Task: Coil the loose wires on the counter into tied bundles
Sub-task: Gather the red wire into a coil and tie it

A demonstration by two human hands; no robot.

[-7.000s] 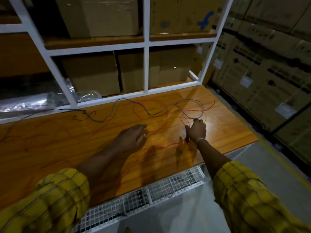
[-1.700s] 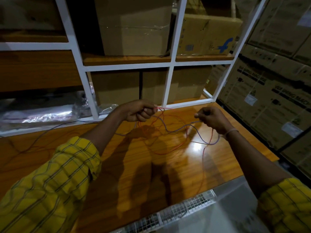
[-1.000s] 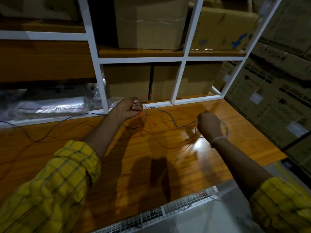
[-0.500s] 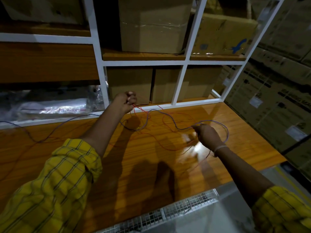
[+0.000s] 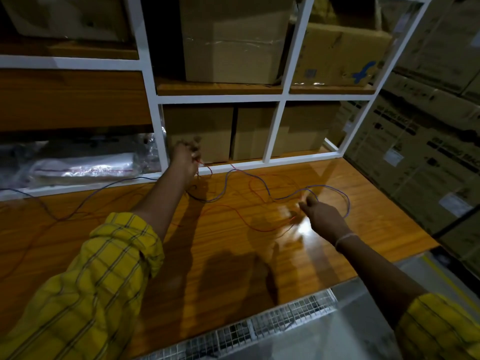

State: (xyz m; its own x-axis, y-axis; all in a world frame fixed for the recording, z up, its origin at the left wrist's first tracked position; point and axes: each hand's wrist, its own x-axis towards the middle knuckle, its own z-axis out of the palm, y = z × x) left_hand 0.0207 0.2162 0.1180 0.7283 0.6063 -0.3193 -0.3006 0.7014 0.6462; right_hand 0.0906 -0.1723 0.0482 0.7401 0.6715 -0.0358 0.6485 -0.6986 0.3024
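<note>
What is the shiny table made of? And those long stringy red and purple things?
The counter looks like wood or wood-look laminate with a glossy coat: grain lines show and the light glares off it. The red wire and purple wire look plastic-coated: thin, smooth, bending in soft loops. Any metal inside is hidden.

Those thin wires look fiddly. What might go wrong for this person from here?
The red wire and the purple wire cross each other between the left hand and the right hand, so pulling may tighten a tangle. The purple wire also trails far left along the counter near the white shelf frame, where it might snag.
</note>
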